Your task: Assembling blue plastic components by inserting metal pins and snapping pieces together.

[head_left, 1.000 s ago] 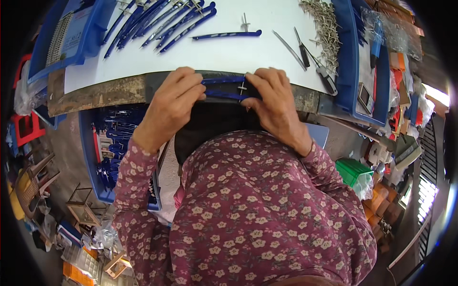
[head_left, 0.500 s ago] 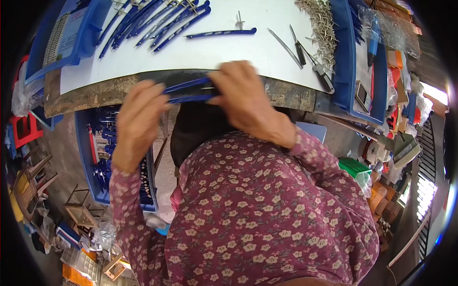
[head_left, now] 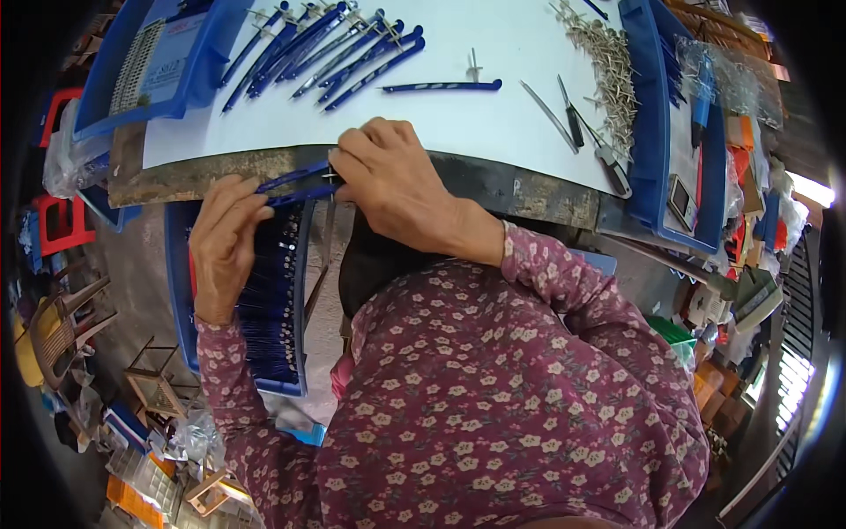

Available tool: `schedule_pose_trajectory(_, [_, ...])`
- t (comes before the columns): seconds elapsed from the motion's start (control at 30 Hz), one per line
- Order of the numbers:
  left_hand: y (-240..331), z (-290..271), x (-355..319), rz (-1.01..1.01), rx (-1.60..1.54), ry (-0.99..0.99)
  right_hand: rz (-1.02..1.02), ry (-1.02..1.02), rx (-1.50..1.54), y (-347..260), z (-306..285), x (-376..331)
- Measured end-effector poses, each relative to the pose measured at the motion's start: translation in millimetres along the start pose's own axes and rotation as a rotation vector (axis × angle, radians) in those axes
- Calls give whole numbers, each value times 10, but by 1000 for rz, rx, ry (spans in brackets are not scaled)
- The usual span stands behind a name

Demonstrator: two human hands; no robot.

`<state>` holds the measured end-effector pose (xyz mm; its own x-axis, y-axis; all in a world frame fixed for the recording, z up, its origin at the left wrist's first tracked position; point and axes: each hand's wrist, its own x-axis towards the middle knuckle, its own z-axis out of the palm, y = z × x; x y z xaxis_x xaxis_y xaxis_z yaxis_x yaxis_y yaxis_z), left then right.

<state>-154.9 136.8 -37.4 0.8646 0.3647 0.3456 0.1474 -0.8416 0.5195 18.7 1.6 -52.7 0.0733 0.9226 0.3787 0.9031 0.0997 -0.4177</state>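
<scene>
Between my hands, at the table's front edge, are two slender blue tapered pieces (head_left: 295,176) lying nearly parallel. My left hand (head_left: 222,242) pinches their left ends. At the other ends my right hand (head_left: 388,185) has its fingers closed, with a small metal bit showing beside the fingertips. Whether the two pieces are joined is hidden by my fingers. On the white tabletop a row of similar blue pieces (head_left: 374,75) lies fanned out, several with metal cross-shaped pins. Right of them lies a single blue piece (head_left: 445,86), with a metal pin (head_left: 474,66) standing behind it.
A heap of metal pins (head_left: 614,75) lies at the right, near a screwdriver (head_left: 614,170) and a thin metal tool (head_left: 548,116). Blue bins flank the table at left (head_left: 185,101) and right (head_left: 646,132). Below my left hand another blue bin (head_left: 286,386) holds many blue pieces.
Both hands have shifted left with the blue pieces, the right hand further, bringing the hands closer together. The view has moved slightly, so the table appears further right.
</scene>
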Motion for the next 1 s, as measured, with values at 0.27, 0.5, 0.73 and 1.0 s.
schedule_pose_trajectory(0.27, [407, 692, 394, 334, -227, -12, 306, -84, -63, 123, -633, -684])
schedule_pose_trajectory(0.5, [242, 397, 292, 256, -57, 2, 211, 112, 145, 90, -290, -493])
schedule_pose_trajectory(0.73, [13, 13, 37, 35, 2, 24, -22, 128, 244, 11, 118, 11])
schedule_pose_trajectory(1.0, [487, 697, 484, 376, -253, -49, 287, 16, 54, 198, -636, -816])
